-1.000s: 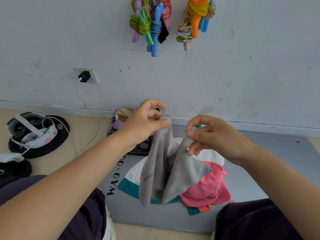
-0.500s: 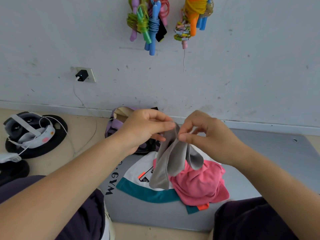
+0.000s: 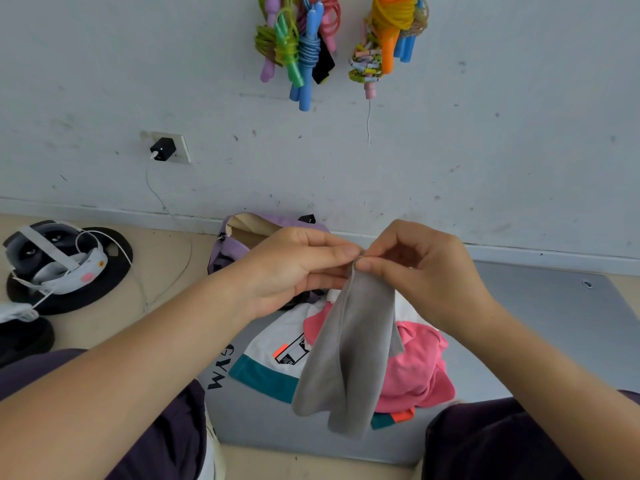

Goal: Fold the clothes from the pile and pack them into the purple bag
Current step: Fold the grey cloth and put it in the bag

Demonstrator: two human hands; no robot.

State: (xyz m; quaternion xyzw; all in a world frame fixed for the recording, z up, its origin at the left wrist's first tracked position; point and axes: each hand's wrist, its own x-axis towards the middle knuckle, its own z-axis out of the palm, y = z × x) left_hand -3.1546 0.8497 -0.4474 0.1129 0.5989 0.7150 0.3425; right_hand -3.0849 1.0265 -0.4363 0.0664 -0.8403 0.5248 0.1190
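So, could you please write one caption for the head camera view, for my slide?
Both hands, left hand and right hand, pinch a grey cloth above the clothes pile, purple bag behind.

Bare forearms [image 3: 145,368] without sleeves, dark purple trousers [image 3: 485,445] over both legs.

Bag mouth: the purple bag [image 3: 231,244] stands open against the wall, partly screened by the left hand [image 3: 294,268].
Centre: both hands meet there; the right hand [image 3: 422,271] and a hanging grey cloth [image 3: 349,355] block the way over the clothes pile [image 3: 412,368].
Right side: bare grey mat [image 3: 540,327], open passage.
Left floor: headset [image 3: 52,265] and cable [image 3: 138,289] obstruct.
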